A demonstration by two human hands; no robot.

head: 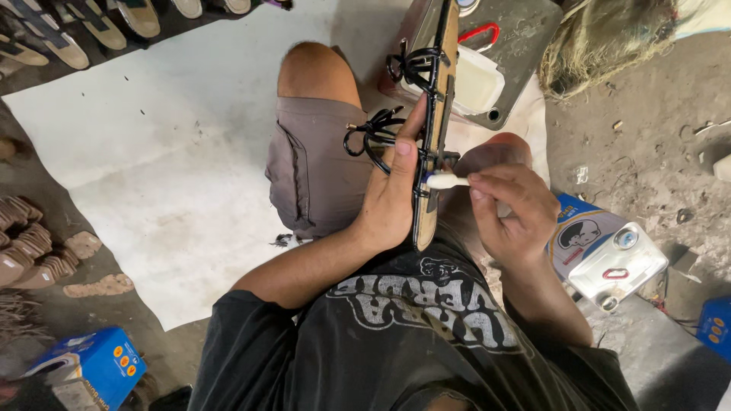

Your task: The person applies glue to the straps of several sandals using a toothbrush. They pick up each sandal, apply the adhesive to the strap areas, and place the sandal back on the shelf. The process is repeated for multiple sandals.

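Over the lap, left hand (392, 198) grips a sandal sole (435, 122) (black straps), right hand (509, 205) dabbing.

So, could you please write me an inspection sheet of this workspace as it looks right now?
Surface: white sheet spread on a dirt floor.
Job's things: sandal sole with black straps, held on edge over the lap.
Fingers: left hand grips the sole from the side; right hand pinches a small white applicator against the sole's edge.
Clutter: open can of pale paste in front; white and blue can to the right; blue box lower left.
Cables: nothing seen.
Surroundings: rows of soles at top left, brown sandal parts at left, straw-like bundle top right.
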